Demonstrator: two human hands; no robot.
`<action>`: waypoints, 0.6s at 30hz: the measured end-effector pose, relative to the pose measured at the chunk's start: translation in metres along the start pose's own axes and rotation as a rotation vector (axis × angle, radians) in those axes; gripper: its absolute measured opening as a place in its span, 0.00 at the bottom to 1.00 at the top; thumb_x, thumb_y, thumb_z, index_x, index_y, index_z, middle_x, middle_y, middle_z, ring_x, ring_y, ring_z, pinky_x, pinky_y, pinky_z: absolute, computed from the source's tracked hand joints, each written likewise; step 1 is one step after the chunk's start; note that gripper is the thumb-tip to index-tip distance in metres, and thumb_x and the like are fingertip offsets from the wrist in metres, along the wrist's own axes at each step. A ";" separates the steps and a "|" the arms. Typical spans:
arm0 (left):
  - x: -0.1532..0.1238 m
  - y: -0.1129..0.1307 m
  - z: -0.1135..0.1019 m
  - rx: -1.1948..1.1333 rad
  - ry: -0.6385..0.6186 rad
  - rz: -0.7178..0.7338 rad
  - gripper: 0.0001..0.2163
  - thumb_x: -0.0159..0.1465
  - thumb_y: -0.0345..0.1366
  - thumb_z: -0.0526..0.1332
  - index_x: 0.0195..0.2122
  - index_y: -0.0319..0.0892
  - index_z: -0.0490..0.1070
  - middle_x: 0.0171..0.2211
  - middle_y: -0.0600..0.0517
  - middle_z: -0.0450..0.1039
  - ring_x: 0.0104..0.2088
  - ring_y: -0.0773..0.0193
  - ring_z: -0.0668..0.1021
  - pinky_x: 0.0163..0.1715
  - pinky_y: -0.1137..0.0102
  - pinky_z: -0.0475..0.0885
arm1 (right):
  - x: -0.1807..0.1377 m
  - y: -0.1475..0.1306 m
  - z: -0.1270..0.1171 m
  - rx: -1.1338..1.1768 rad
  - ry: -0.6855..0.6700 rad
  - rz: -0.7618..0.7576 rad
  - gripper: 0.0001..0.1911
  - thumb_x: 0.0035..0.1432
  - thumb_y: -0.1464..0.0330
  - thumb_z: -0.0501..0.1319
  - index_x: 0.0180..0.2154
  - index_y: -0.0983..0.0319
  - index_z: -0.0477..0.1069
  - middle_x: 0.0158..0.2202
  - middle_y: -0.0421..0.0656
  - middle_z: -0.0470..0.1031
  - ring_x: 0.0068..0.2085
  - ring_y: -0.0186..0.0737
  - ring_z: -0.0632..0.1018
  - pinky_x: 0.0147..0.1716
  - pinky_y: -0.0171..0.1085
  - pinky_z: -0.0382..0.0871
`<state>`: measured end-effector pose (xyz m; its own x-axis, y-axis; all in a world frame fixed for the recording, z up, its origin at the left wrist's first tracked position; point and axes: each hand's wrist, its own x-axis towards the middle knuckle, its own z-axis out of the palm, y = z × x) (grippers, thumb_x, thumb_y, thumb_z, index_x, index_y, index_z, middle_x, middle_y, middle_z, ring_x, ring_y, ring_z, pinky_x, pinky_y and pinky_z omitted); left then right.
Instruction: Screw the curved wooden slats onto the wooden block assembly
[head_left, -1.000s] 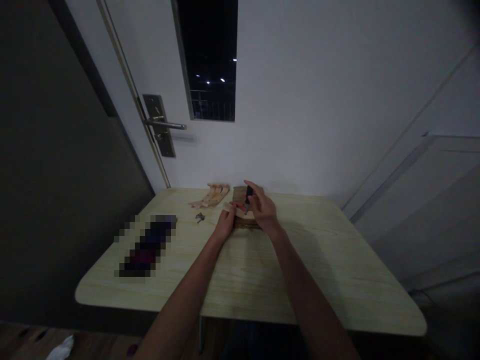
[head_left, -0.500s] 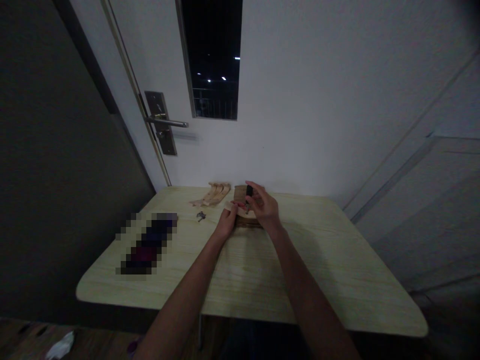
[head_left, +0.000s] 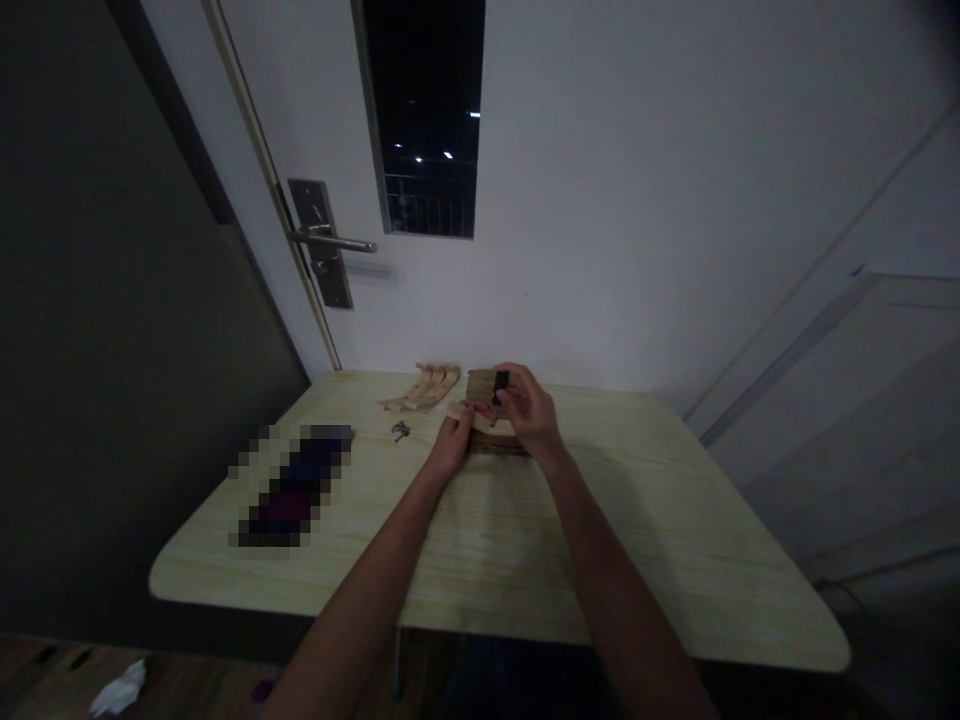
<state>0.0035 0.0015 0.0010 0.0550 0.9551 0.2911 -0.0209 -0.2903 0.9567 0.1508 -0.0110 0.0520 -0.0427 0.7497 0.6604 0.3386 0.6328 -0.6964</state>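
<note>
Between the thumb and fingers of my right hand [head_left: 534, 412] is a small black-handled screwdriver [head_left: 501, 382], its metal tip pointing down at a pale curved wooden piece [head_left: 486, 424]. My left hand [head_left: 451, 442] is closed on the left end of that piece, pressing it over a brown wooden block [head_left: 487, 384]. Something red [head_left: 475, 406] shows beside the left fingertips; its kind is unclear. The piece's right end is hidden behind my right hand.
More pale curved wooden pieces [head_left: 429, 385] lie at the table's back, left of the block. Several small metal screws [head_left: 400, 431] sit in front of them. A blurred-out dark object [head_left: 300, 485] is on the left of the table [head_left: 660, 540]. A white door [head_left: 585, 250] stands behind.
The screwdriver handle has tilted slightly to the right in my right hand. My left hand stays on the wooden piece; the view has shifted a little.
</note>
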 end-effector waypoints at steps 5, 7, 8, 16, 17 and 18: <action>-0.001 -0.001 -0.001 0.013 0.000 0.037 0.19 0.64 0.52 0.54 0.33 0.41 0.72 0.35 0.48 0.77 0.40 0.59 0.75 0.47 0.66 0.68 | 0.001 -0.003 0.003 -0.045 0.029 0.026 0.17 0.59 0.61 0.63 0.50 0.53 0.69 0.42 0.41 0.78 0.37 0.40 0.80 0.38 0.38 0.76; -0.001 -0.001 -0.002 0.023 0.005 0.024 0.18 0.64 0.52 0.54 0.34 0.41 0.72 0.36 0.48 0.77 0.40 0.59 0.76 0.47 0.66 0.69 | 0.000 -0.006 0.004 -0.090 0.036 0.023 0.17 0.59 0.61 0.63 0.50 0.53 0.69 0.41 0.41 0.79 0.36 0.39 0.80 0.36 0.37 0.76; -0.002 0.000 -0.002 0.029 0.011 0.016 0.18 0.64 0.52 0.54 0.34 0.41 0.72 0.36 0.48 0.77 0.41 0.59 0.76 0.47 0.66 0.69 | -0.001 -0.007 0.004 -0.117 0.043 0.018 0.17 0.59 0.61 0.62 0.51 0.53 0.69 0.41 0.41 0.79 0.36 0.39 0.80 0.36 0.37 0.76; -0.002 0.004 0.000 0.017 0.022 -0.023 0.19 0.63 0.53 0.55 0.34 0.41 0.72 0.35 0.48 0.77 0.41 0.58 0.76 0.48 0.66 0.68 | -0.003 -0.006 0.004 -0.064 0.027 0.008 0.19 0.63 0.60 0.56 0.55 0.53 0.66 0.47 0.44 0.78 0.44 0.42 0.81 0.44 0.42 0.77; -0.002 0.004 0.000 0.019 0.025 -0.024 0.19 0.63 0.53 0.55 0.34 0.41 0.72 0.35 0.48 0.77 0.41 0.58 0.76 0.48 0.66 0.68 | -0.003 -0.006 0.004 -0.062 0.031 0.012 0.19 0.63 0.60 0.57 0.55 0.54 0.66 0.47 0.44 0.78 0.43 0.42 0.81 0.43 0.42 0.77; -0.002 0.004 0.000 0.022 0.025 -0.023 0.19 0.63 0.53 0.55 0.33 0.41 0.72 0.34 0.48 0.77 0.41 0.58 0.76 0.48 0.66 0.69 | -0.003 -0.005 0.004 -0.070 0.037 0.013 0.19 0.63 0.59 0.57 0.54 0.54 0.67 0.46 0.44 0.79 0.42 0.43 0.81 0.41 0.42 0.77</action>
<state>0.0036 -0.0012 0.0044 0.0304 0.9626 0.2691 0.0020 -0.2693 0.9631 0.1456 -0.0155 0.0526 -0.0037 0.7490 0.6625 0.4042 0.6071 -0.6841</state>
